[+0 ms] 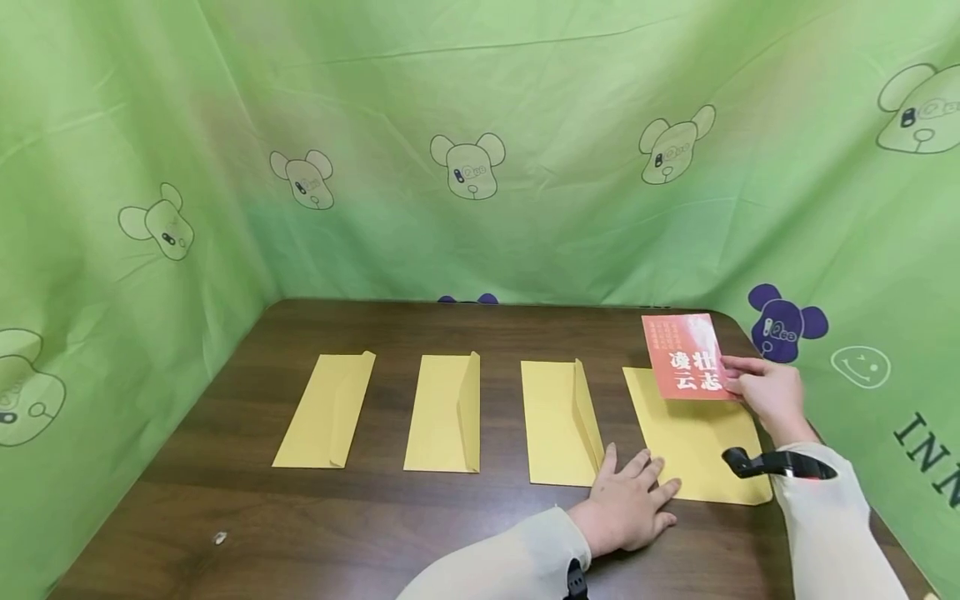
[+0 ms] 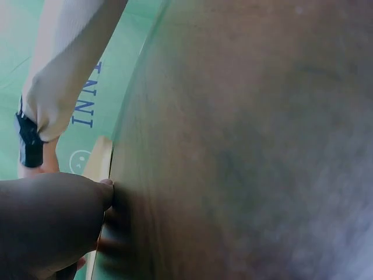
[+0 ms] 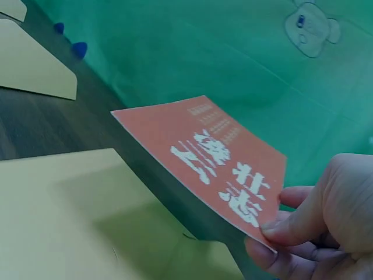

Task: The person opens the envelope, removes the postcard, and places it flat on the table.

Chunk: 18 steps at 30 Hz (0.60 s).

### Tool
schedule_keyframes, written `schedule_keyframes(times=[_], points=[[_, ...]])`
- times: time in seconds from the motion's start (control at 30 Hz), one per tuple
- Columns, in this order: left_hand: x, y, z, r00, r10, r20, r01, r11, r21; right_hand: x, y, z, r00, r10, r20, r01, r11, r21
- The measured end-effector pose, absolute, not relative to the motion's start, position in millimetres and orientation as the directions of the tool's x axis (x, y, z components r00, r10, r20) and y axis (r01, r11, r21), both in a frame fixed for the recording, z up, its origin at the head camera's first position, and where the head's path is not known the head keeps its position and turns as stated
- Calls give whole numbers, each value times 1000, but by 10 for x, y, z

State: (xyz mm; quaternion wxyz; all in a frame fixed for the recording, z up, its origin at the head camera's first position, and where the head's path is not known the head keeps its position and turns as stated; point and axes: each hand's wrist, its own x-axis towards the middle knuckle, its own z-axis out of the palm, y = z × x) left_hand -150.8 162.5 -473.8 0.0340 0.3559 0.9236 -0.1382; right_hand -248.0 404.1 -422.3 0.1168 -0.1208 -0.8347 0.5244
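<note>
My right hand (image 1: 772, 396) pinches a red card (image 1: 686, 358) with white characters by its right edge. In the right wrist view the thumb lies on top of the card (image 3: 204, 157) and the other fingers are beneath it. The card is raised above the far part of a wide yellow envelope (image 1: 697, 442), which lies on the table with its flap opened out to the right. Fingers spread, my left hand (image 1: 626, 500) rests at the near left corner of that envelope, its fingertips also close to the neighbouring envelope (image 1: 558, 425).
Two more yellow envelopes (image 1: 318, 412) (image 1: 446, 412) lie in the row to the left, flaps partly folded over. A small white scrap (image 1: 220, 537) is on the brown table (image 1: 247, 500) at the near left. Green printed cloth (image 1: 525, 225) hangs around the table.
</note>
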Motion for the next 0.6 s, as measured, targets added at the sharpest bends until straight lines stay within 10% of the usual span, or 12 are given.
schedule_keyframes(times=[0.6], points=[[-1478,1625,-4746,-738,658,-151,673,700,-237,-2968,3819,-4420,-890,442,115,148,519,-842]])
